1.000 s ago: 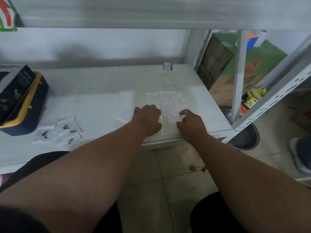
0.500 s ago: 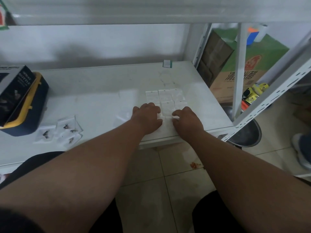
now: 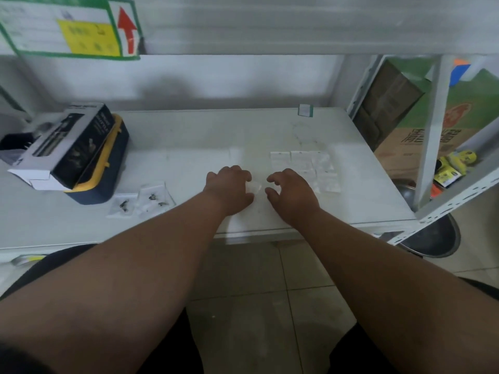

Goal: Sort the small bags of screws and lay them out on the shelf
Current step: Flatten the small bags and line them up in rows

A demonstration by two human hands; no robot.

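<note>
Both forearms stretched over the white shelf (image 3: 189, 147), hands close together near its front edge. Left hand (image 3: 229, 188) knuckles up, fingers curled down and bunched, tips at the left edge of a small clear bag (image 3: 254, 187). Right hand (image 3: 293, 195) just beside it, fingers (image 3: 272, 178) curled like a claw and slightly spread, thumb (image 3: 270, 197) tucked low toward the bag's right edge. Bag lying flat on the shelf in the narrow gap between the two hands, touched or nearly touched from both sides; cannot tell whether actually pinched or only steadied, since the fingertips hide the contact. Contents of that bag too pale and blurred to make out.

Behind and right of the right hand, a tidy grid of bags (image 3: 305, 168) laid flat in rows, edges touching or nearly so, the nearest ones partly hidden by the right knuckles. Well to the left, a loose cluster of bags (image 3: 143, 202) with dark screws visible inside, overlapping one another, near the front edge.

Further left, a black box (image 3: 78, 143) resting tilted on a blue-and-yellow case (image 3: 113, 168). At the shelf's back edge, a small green-edged tag (image 3: 305, 110). Above left, a green-bordered sign (image 3: 67, 28) with a red arrow. Right of the shelf post (image 3: 434, 136), a cardboard box (image 3: 459, 122) and a metal bowl (image 3: 434, 238) on the tiled floor.
</note>
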